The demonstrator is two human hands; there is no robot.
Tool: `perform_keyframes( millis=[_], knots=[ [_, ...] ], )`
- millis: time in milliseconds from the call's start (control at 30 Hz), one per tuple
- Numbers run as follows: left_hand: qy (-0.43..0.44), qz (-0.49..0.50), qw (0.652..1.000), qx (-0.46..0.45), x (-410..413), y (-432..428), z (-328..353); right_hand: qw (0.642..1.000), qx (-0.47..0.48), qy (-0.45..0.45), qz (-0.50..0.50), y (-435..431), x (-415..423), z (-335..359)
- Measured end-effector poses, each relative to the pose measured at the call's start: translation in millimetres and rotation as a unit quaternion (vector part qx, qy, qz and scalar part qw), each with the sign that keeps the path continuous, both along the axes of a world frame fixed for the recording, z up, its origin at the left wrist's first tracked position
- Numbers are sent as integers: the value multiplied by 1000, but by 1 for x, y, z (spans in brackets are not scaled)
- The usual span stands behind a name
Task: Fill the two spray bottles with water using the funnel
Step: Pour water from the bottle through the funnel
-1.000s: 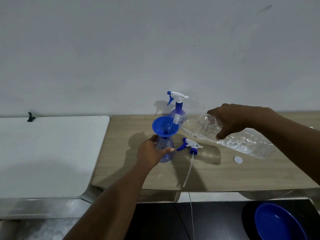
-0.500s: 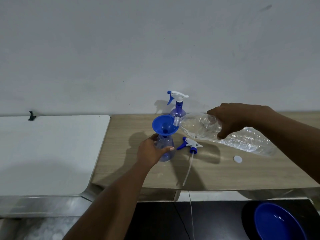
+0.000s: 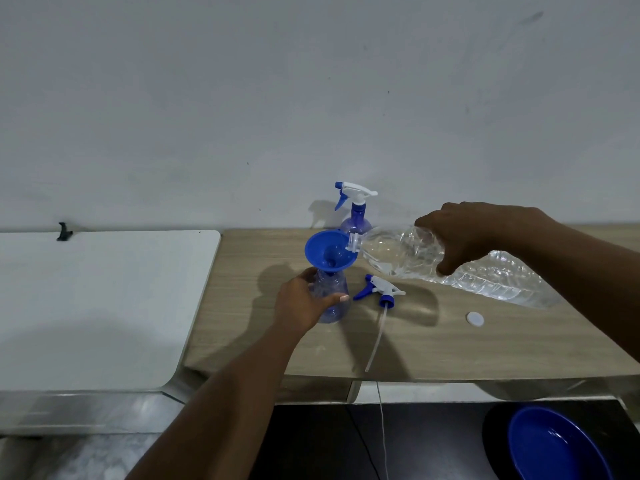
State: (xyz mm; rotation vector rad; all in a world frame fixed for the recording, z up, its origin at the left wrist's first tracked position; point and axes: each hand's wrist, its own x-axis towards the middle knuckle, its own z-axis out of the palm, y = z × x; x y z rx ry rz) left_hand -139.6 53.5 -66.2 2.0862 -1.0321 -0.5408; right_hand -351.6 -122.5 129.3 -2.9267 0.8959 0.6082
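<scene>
As left hand (image 3: pixel 300 303) grips spray bottle (image 3: pixel 331 289), funnel (image 3: pixel 327 253) atop.

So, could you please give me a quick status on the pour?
Left hand grips spray bottle under funnel. Right hand tips water bottle, mouth at funnel rim. Loose sprayer head beside, not blocking.

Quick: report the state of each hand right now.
Left hand: grips the spray bottle under the funnel.
Right hand: holds the tilted water bottle.
</scene>
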Motion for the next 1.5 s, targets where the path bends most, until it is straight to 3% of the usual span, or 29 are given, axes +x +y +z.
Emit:
perform_keyframes(
  millis=[733, 933, 1200, 1500],
  knots=[
    [-3, -4, 1000, -6, 0, 0, 0, 1000, -7, 7, 10, -4, 1, -3],
    [10, -3, 1000, -8, -1, 0, 3, 999, 26, -30, -15, 3, -4, -9],
    [18, -7, 999, -27, -2, 2, 4, 974, 99, -187, -86, 1, -27, -45],
    [15, -4, 1000, -20, -3, 1, 4, 881, 84, -424, -192, 11, -61, -97]
  ],
)
